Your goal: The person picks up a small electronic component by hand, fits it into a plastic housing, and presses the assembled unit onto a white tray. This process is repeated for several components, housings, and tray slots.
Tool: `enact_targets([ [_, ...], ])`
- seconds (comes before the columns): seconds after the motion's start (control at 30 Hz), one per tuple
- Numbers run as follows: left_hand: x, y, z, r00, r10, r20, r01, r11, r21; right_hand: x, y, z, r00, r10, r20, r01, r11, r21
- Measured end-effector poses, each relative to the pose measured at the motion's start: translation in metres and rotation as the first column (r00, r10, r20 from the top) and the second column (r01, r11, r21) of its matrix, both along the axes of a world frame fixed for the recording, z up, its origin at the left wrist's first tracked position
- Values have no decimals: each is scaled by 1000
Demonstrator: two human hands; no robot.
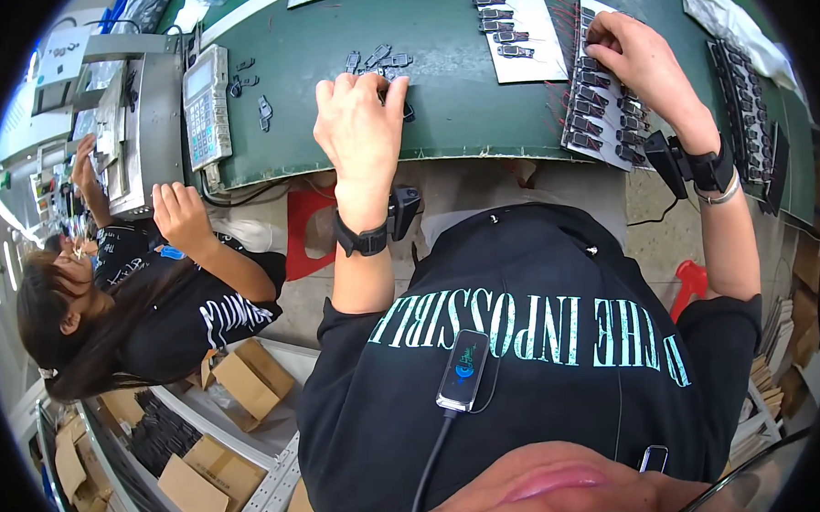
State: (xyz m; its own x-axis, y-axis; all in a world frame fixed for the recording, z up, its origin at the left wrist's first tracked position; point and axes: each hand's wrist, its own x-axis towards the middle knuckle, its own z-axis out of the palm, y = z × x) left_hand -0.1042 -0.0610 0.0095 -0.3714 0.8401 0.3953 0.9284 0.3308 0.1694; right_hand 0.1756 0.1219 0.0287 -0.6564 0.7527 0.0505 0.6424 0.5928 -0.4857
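Observation:
My left hand (pixel 361 130) is over the green tabletop, fingers bent down at a loose pile of small black plastic parts (pixel 379 55). A dark piece shows between its thumb and fingers, mostly hidden by the hand. At the right, my right hand (pixel 645 69) has thumb and forefinger pinched together at the upper left edge of a white board (pixel 602 153). Two rows of small black modules (pixel 584 124) with thin red wires line that board. Whatever lies between the right fingertips is hidden. Each wrist wears a black strap with a small device.
Left of the board lies another white board (pixel 533 67) with similar modules. A dark rack of parts (pixel 745 115) stands far right. A keypad device (pixel 206 105) sits at the table's left, near a co-worker's raised hand (pixel 185 219). Loose parts (pixel 265 112) lie beside the keypad.

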Motion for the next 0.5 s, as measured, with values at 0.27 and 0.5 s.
enact_targets([
  [0.27,15,16,-13,965,-245,99,240,969,59,8,3,4,1000,-14,-12,14,1000,-18],
  [0.5,27,22,-18,926,-338,171,319,939,128,12,7,4,986,-6,-166,13,999,40],
])
